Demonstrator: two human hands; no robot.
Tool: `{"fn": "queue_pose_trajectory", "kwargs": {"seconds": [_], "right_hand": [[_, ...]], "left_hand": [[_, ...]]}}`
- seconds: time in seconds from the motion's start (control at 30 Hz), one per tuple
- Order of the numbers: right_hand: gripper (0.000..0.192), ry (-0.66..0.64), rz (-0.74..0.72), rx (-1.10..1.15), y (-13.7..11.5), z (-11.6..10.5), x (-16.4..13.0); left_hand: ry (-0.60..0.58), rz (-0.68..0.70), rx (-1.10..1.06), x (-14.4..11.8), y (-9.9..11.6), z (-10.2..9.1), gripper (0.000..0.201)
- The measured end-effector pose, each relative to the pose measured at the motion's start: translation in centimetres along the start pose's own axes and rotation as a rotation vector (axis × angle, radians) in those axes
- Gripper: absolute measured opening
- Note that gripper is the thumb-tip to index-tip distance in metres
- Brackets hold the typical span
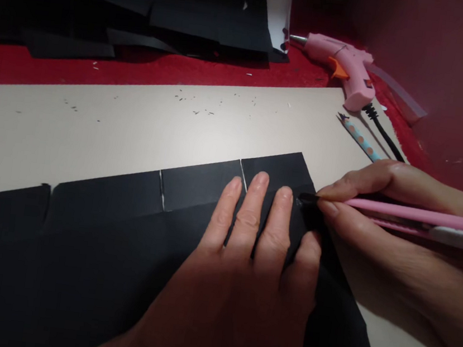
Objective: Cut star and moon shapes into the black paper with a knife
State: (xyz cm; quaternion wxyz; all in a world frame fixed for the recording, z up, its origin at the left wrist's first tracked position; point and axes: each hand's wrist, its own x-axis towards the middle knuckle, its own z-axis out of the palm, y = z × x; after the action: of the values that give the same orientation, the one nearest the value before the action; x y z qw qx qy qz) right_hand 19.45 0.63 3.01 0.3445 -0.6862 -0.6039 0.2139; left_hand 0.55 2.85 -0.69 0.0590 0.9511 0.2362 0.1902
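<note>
A large sheet of black card (90, 257) lies across the lower part of the view, with several short slits cut in from its far edge. My left hand (240, 276) presses flat on the card, fingers spread, near its right end. In my right hand (390, 255) is a pink utility knife (416, 213), pinched between thumb and fingers close to its front. The dark tip of the knife touches the card just right of my left fingertips. Light scratch marks show at that spot.
Under the card is a white board (136, 122) with small dark scraps, set on a red cloth (150, 76). A pink glue gun (346, 64) with a black cord and a blue dotted pencil (360, 136) lie at the upper right. More black sheets (129, 9) are stacked behind.
</note>
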Motion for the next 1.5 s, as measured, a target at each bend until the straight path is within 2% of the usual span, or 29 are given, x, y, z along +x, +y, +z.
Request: {"fn": "queue_pose_trajectory", "kwargs": {"seconds": [0.3,0.63,1.2,1.5], "right_hand": [[0.007,0.013,-0.028,-0.045,-0.1,0.11,-0.23],[0.011,0.05,0.012,-0.039,-0.34,0.46,-0.25],[0.006,-0.025,-0.045,-0.048,0.33,-0.1,-0.4],[0.01,0.017,-0.061,-0.107,0.07,0.16,-0.6]], "left_hand": [[-0.034,-0.036,-0.004,0.52,-0.35,-0.2,0.046],[-0.033,-0.048,-0.004,0.51,-0.24,-0.22,0.045],[-0.036,-0.044,0.005,0.56,-0.16,-0.22,0.048],[-0.026,-0.042,0.01,0.51,-0.04,-0.03,0.047]]}}
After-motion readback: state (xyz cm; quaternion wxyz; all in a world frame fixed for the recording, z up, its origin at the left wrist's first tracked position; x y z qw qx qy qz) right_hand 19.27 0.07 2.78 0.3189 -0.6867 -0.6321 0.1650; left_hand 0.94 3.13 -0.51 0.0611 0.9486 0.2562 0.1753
